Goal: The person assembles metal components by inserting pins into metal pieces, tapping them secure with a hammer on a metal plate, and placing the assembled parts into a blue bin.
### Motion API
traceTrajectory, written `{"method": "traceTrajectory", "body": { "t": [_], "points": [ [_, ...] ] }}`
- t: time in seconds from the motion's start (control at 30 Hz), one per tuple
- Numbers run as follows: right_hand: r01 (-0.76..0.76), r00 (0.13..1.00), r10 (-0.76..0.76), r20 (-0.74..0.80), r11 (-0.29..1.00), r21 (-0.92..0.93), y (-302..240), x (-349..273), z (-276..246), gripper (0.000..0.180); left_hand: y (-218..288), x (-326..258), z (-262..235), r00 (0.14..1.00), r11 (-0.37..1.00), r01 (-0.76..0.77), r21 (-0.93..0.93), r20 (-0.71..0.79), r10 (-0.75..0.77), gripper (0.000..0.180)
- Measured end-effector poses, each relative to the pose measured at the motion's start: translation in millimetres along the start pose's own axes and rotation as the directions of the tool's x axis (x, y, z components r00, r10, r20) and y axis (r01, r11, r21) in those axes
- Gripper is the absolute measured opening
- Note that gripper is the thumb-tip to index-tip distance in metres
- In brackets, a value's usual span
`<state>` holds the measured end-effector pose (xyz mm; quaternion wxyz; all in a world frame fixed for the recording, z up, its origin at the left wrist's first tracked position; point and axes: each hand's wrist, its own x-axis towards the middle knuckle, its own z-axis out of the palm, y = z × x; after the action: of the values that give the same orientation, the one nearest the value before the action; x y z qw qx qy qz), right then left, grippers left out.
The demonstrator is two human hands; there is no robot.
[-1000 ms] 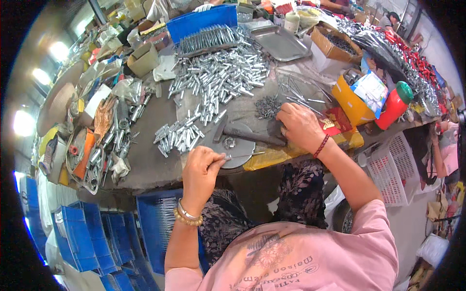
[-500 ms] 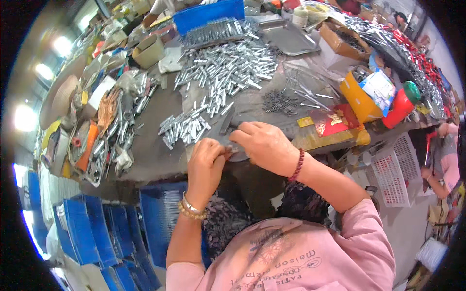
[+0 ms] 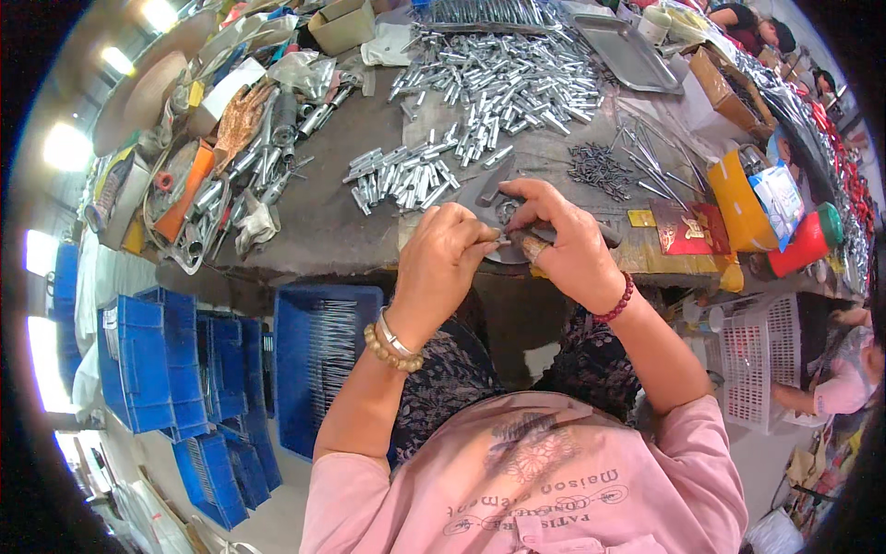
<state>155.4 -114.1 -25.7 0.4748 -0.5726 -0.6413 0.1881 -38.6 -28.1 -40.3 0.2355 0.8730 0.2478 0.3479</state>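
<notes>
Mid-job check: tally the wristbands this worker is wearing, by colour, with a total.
Tan round-bead bracelet, left wrist: 1
Silver metal bangle, left wrist: 1
Dark red round-bead bracelet, right wrist: 1
Total: 3

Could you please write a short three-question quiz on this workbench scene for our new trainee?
1. True or false: the left hand and right hand meet at the near edge of the dark worktable.
2. What lies heaped beyond the hands? A) silver metal tubes B) glass jars C) wooden blocks
3. Fill in: beneath the table, by the person's left knee, stands a ____ plastic crate of thin metal rods.

Key: 1 true; 2 A; 3 blue.
</notes>
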Motion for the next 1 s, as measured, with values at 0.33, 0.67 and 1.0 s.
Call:
{"method": "traceTrajectory", "body": {
  "t": [0.33, 0.67, 1.0],
  "points": [
    [0.253, 0.967, -0.243, 0.076, 0.88, -0.403, -19.5, 5.1, 5.0, 0.058, -4.7, 1.7, 3.3, 0.999, 0.999, -0.038, -0.018, -0.03, 0.037, 0.011],
    [0.123, 0.988, -0.151, 0.015, 0.742, -0.659, -15.7, -6.0, -37.0, 0.052, 2.5, 3.4, 0.0, 1.0, 1.0, 0.002, -0.019, 0.0, -0.002, 0.011],
    [-0.059, 0.995, 0.023, -0.093, 0.91, -0.411, -15.3, -44.7, -45.8, 0.06, 2.2, 3.4, -1.4, 1.0, 0.999, 0.025, -0.033, 0.016, -0.025, 0.011]
  ]
}}
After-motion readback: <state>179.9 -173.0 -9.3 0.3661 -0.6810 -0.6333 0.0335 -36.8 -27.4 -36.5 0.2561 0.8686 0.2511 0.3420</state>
